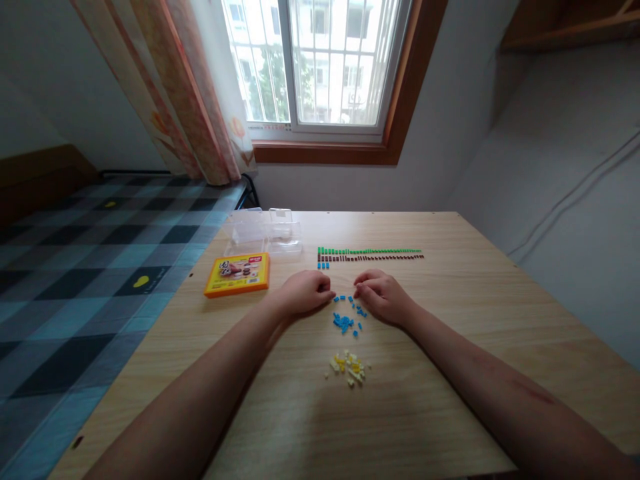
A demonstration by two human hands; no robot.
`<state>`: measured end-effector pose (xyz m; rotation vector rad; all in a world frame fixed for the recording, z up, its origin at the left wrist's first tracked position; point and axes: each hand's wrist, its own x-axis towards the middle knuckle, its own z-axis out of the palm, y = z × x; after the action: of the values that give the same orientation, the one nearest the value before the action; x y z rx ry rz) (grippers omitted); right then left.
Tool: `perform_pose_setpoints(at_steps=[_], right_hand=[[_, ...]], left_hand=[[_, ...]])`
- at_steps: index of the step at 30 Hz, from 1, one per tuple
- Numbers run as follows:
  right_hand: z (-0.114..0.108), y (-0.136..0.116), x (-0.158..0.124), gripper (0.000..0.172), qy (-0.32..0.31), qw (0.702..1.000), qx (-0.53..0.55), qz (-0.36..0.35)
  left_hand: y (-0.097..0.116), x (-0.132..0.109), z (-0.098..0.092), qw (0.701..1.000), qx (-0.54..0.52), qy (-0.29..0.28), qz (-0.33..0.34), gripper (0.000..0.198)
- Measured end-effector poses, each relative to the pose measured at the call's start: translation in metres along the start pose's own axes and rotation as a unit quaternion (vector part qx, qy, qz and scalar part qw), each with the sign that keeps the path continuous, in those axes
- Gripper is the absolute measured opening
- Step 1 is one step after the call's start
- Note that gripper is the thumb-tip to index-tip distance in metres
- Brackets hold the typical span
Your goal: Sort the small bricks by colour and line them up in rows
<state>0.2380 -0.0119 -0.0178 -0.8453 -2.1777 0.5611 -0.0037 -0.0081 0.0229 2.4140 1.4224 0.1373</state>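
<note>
My left hand (309, 292) rests on the table with its fingers curled in and closed, fingertips beside a few small blue building bricks (343, 298). Facing it, my right hand (383, 296) is also closed, thumb against fingers, at the right side of the same bricks. What either hand pinches, if anything, is too small to see. Nearer to me lies a loose pile of blue bricks (343, 323). Beyond the hands run a long row of green bricks (370, 251) and a row of brown bricks (370, 258), with a short row of blue bricks (323, 265) below their left end.
Cream and yellow bricks (351, 367) lie in a pile closest to me. A yellow-orange box (237, 275) sits left of my left hand, with clear plastic trays (265, 230) behind it. The wooden table (450, 393) meets a checked bed (95, 280) on the left.
</note>
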Motion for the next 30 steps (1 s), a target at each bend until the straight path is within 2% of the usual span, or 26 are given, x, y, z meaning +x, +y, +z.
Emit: perform_pose_setpoints(at_steps=[4,8,15,19,26,30], right_hand=[[0.001,0.002,-0.001,0.043,-0.020,1.000,-0.003,-0.015],[0.003,0.004,-0.003,0.039,-0.029,0.999,-0.006,-0.024],[0.002,0.006,-0.003,0.033,-0.009,1.000,0.009,-0.004],[-0.002,-0.005,-0.002,0.024,-0.008,0.999,-0.006,-0.032],[-0.006,-0.032,-0.007,0.017,-0.074,0.992,-0.044,-0.091],[-0.002,-0.040,-0.009,0.017,-0.088,0.987,-0.071,-0.110]], left_hand=[[-0.002,0.000,0.002,1.000,-0.004,0.002,0.006,0.029],[-0.002,0.001,0.002,1.000,-0.006,-0.001,0.006,0.030],[-0.001,0.001,0.001,1.000,-0.006,-0.009,0.004,0.032],[-0.004,0.001,0.000,0.999,-0.029,-0.028,0.019,0.034],[-0.004,-0.002,-0.015,0.991,-0.066,-0.114,0.034,0.033],[0.001,-0.005,-0.017,0.990,-0.041,-0.123,0.046,0.035]])
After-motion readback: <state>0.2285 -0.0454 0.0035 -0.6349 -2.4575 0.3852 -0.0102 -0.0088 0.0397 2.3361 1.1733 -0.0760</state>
